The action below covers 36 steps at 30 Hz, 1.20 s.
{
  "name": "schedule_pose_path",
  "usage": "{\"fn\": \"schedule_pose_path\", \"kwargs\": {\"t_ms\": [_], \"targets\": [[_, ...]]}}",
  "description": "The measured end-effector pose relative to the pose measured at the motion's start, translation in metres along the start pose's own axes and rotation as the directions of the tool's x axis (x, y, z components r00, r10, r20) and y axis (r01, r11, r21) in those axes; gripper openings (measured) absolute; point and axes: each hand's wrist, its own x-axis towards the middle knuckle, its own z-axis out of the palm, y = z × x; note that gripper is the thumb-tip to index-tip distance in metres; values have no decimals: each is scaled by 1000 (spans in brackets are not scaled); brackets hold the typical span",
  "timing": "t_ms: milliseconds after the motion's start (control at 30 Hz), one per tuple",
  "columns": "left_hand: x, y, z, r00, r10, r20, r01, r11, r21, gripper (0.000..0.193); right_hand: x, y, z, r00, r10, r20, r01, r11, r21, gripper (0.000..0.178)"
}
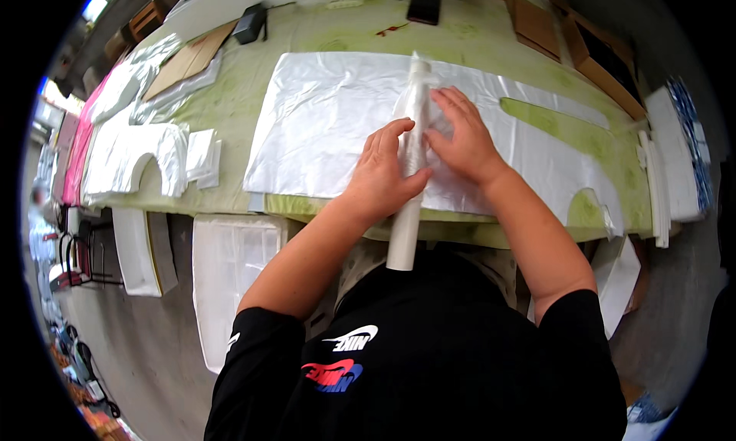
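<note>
The left hand (383, 172) grips a white roll (409, 172) lying across the white plastic sheet (322, 126) on the green surface (238, 96). The right hand (460, 138) lies flat and open, fingers pressing on the roll.

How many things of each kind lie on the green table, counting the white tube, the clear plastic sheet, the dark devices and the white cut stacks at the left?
White tube: 1, under both hands
Clear plastic sheet: 1
Dark devices: 2, a charger and a phone
White cut stacks: 2, one large, one small
Total: 6
</note>
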Motion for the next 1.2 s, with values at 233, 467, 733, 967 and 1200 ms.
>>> {"fn": "schedule_pose_path", "kwargs": {"t_ms": [233, 467, 733, 967, 1200], "targets": [[-14, -24, -25, 877, 264, -401, -385, 887, -256, 49, -24, -72, 22, 951, -266, 160, 251, 962, 111, 38], [39, -25, -49, 913, 274, 303, -211, 951, -225, 32, -27, -81, 34, 946, -312, -84, 320, 873, 368, 25], [25, -49, -74, 972, 216, 91, -199, 966, -165, 28, -28, -110, 46, 873, -485, -53, 471, 808, 354, 12], [20, -31, -116, 835, 132, 535, -276, 940, 199, 49, -39, -144, 53, 683, -728, -61, 619, 532, 578, 15], [-13, -18, -150, 1000, 17, 3, -14, 706, 708, 49, -77, -122, 29, 766, -642, -11, 527, 618, 583, 23]]}}
